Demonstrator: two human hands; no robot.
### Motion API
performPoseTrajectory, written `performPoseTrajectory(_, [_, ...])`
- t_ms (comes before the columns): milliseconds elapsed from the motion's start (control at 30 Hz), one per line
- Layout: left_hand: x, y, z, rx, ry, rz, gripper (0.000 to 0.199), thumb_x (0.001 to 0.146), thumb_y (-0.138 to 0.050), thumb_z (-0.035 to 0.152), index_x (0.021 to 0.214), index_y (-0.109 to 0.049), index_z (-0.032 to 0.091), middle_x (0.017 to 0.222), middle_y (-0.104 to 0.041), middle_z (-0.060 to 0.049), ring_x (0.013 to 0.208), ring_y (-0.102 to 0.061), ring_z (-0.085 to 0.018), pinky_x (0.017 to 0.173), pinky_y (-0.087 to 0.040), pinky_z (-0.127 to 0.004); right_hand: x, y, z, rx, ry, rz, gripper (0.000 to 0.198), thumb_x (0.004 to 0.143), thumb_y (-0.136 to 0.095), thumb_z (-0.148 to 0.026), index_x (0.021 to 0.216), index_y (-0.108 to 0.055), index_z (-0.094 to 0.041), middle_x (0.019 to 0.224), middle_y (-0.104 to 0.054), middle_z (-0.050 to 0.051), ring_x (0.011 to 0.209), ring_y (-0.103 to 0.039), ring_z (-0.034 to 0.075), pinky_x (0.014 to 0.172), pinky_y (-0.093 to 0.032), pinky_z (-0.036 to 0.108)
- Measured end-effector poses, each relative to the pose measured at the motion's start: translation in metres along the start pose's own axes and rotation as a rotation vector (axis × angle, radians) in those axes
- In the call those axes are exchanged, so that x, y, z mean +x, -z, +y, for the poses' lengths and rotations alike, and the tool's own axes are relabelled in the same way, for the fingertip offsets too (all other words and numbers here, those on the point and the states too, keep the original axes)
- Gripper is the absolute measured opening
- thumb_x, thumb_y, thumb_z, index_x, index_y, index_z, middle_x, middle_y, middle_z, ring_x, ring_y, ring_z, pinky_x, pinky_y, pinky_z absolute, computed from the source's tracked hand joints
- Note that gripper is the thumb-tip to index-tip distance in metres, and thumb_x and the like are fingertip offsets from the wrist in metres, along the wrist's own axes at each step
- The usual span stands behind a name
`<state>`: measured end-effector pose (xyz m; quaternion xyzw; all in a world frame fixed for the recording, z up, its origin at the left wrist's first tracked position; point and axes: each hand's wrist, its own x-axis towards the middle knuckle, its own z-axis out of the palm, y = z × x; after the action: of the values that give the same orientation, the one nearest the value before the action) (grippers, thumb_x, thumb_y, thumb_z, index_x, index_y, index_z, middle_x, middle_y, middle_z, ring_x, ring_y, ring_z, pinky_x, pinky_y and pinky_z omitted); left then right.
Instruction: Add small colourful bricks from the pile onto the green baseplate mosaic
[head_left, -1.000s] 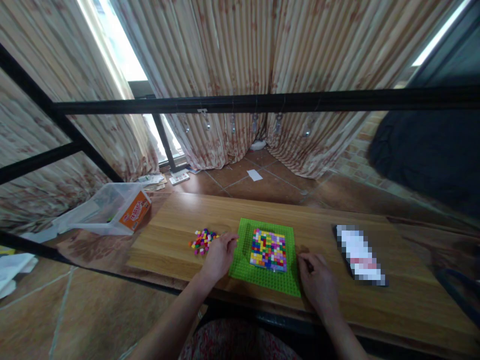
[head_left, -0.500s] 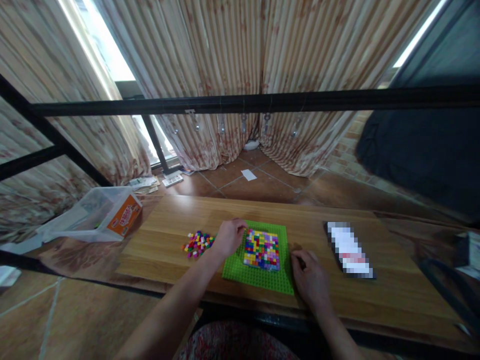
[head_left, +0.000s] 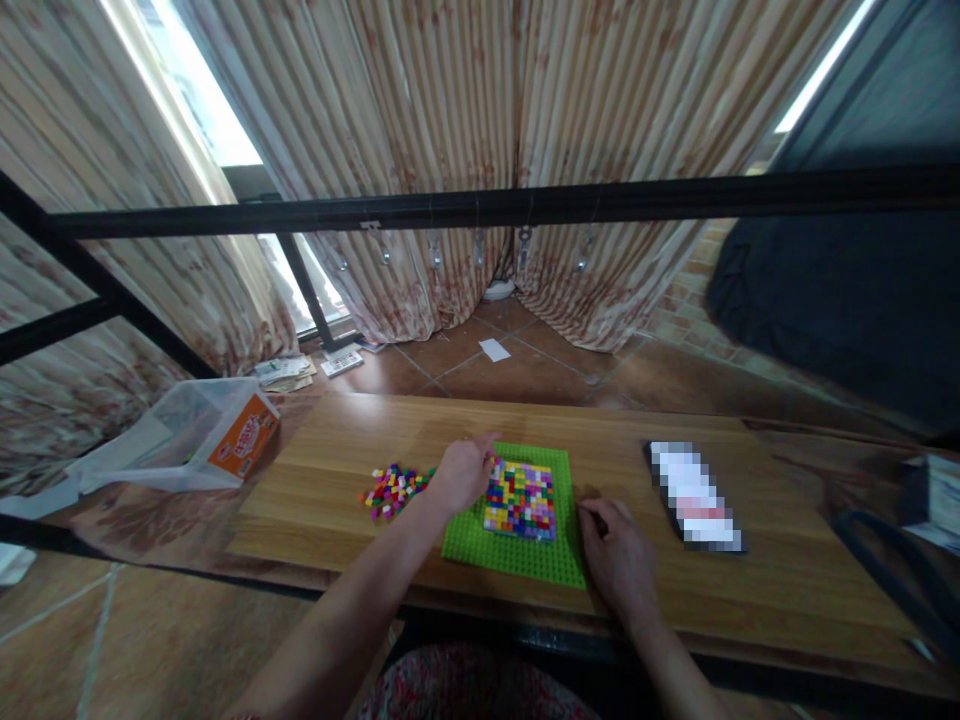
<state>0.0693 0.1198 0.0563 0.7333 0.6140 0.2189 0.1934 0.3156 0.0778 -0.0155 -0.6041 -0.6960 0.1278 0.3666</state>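
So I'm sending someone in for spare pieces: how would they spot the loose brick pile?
Start at the wooden table and find the green baseplate near its front edge. The loose brick pile lies on bare wood just beyond the plate's left side, past the left hand. Unlike the mosaic pressed onto the plate, these bricks lie scattered and unattached.

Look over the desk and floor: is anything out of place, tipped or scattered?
The clear plastic bin left of the wooden board lies tipped on its side. Papers are strewn on the floor by the curtains. Loose bricks sit piled beside the green baseplate.
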Motion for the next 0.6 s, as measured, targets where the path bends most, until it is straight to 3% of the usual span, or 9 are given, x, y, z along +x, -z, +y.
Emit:
performPoseTrajectory(200, [0.0006,0.0003,-0.0009,-0.066,0.008,-0.014,0.053,0.084,-0.051,0.007,0.135,-0.051,0.020,0.098,-0.075,-0.002,0.089,-0.070,-0.016,0.088,-0.052,-0.028,-0.0003,-0.0008,0.0013,0.004,0.001,-0.007,0.027,0.093,-0.045,-0.036,0.086,-0.066,-0.020,0.090,-0.067,0.007,0.081,-0.062,0.020,0.073,-0.046,0.032])
performPoseTrajectory(600, [0.0038,-0.0001,-0.0084,-0.188,0.022,0.016,0.039,0.084,-0.051,0.009,0.119,-0.064,0.018,0.094,-0.077,-0.001,0.090,-0.071,-0.015,0.093,-0.052,-0.028,-0.0004,-0.0017,0.0028,0.002,0.005,0.003,0.027,0.092,-0.045,-0.036,0.086,-0.066,-0.020,0.091,-0.067,0.007,0.081,-0.062,0.019,0.073,-0.046,0.031])
